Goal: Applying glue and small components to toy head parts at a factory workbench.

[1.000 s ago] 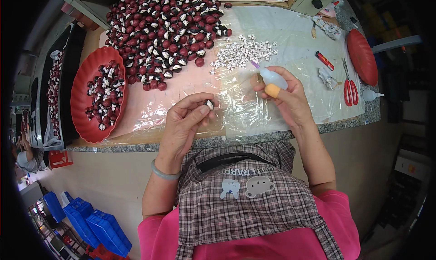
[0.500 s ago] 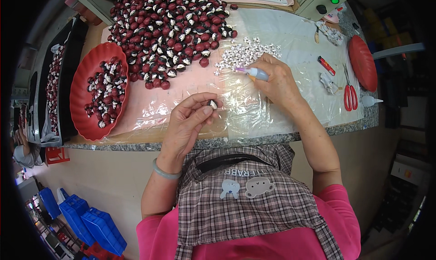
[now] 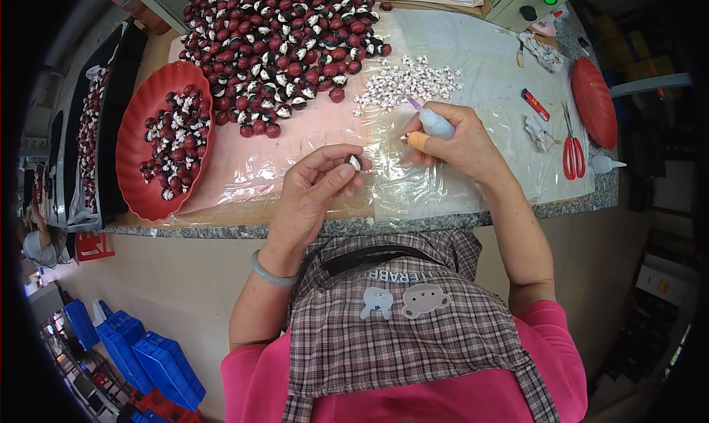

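Note:
My left hand [image 3: 310, 190] is closed over the plastic-covered table edge, pinching a small dark ball with a white patch [image 3: 354, 162] between thumb and fingertips. To its right, my right hand [image 3: 467, 141] grips a small squeeze bottle [image 3: 438, 125] with a purple nozzle, its tip turned up and left. A tan finger cover [image 3: 419, 142] shows on one finger, and a tiny white piece [image 3: 405, 136] appears to be at that fingertip. Just beyond lie scattered small white pieces [image 3: 422, 80]. A large heap of dark red, black and white balls [image 3: 284, 50] fills the back left.
A red scalloped dish [image 3: 135, 176] with decorated balls stands at the left, beside a black tray [image 3: 122, 72]. On the right are red-handled scissors [image 3: 573, 157], a red tube [image 3: 535, 105], crumpled tissue [image 3: 543, 54], another bottle [image 3: 607, 164] and a red dish [image 3: 593, 102].
My right hand has drawn back from the white pieces toward me, bottle nozzle now tilted up, with a tiny white piece seemingly at its fingertip. My left hand keeps its ball, slightly turned.

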Demonstrator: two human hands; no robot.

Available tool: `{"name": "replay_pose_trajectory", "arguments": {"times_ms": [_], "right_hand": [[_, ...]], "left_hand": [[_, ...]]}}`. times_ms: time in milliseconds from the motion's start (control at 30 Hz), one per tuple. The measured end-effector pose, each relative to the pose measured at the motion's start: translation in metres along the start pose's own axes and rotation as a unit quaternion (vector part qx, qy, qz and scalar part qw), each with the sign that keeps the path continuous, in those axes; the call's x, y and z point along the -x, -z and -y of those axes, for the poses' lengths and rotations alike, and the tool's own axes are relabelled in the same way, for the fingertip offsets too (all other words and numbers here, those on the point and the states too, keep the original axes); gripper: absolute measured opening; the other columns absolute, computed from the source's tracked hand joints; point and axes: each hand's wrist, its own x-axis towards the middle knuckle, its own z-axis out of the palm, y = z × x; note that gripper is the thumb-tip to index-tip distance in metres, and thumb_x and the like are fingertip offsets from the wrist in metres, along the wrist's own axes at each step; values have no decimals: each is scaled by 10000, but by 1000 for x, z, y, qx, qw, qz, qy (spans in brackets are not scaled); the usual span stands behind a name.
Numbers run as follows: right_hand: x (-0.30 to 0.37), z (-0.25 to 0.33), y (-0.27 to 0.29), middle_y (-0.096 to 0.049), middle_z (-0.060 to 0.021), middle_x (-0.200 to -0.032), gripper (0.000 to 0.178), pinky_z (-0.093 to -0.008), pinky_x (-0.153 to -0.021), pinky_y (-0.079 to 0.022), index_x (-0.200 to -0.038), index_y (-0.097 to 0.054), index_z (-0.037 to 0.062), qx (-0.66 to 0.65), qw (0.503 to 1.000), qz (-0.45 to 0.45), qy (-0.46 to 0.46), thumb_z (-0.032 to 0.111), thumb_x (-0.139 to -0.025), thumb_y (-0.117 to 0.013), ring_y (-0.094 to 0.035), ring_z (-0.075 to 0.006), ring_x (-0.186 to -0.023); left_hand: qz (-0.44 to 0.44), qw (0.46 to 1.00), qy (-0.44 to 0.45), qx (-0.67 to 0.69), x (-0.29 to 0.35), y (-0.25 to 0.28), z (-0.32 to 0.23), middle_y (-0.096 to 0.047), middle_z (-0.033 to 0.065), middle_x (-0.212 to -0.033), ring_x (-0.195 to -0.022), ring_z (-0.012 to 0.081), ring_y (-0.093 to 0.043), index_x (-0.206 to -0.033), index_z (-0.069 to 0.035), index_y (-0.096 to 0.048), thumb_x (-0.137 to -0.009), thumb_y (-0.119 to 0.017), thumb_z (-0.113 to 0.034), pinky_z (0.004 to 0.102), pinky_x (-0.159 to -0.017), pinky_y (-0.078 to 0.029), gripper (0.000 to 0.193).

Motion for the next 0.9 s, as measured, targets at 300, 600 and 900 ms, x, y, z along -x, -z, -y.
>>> {"name": "replay_pose_trajectory", "arguments": {"times_ms": [300, 600, 900], "right_hand": [[27, -2, -25, -607, -49, -781, 103, -230, -576, -499, -905, -621, -30, -151, 984, 2, 98, -16, -813, -666, -596, -111, -651], [37, -15, -38, -664, -57, -816, 118, -223, -553, -506, -921, -656, -21, -30, 990, -54, 130, 4, -808, -684, -618, -93, -647], [37, -19, -52, -655, -94, -775, 151, -301, -610, -503, -849, -650, 25, 63, 961, -126, 236, 36, -713, -715, -656, -214, -687]], "left_hand": [[33, 997, -6, -64, 3, -20, 4, -656, 65, -989, -706, 51, -519, -1225, -23, -536, -952, -529, -95, 176, -601, -426, 282], [33, 991, -22, -125, 7, -24, 10, -617, 15, -910, -705, 36, -498, -1208, -30, -542, -963, -513, -105, 172, -598, -408, 258], [2, 978, -48, -204, 10, -28, 15, -607, 3, -799, -665, 52, -522, -1168, -23, -573, -941, -540, -90, 193, -581, -430, 239]]}}
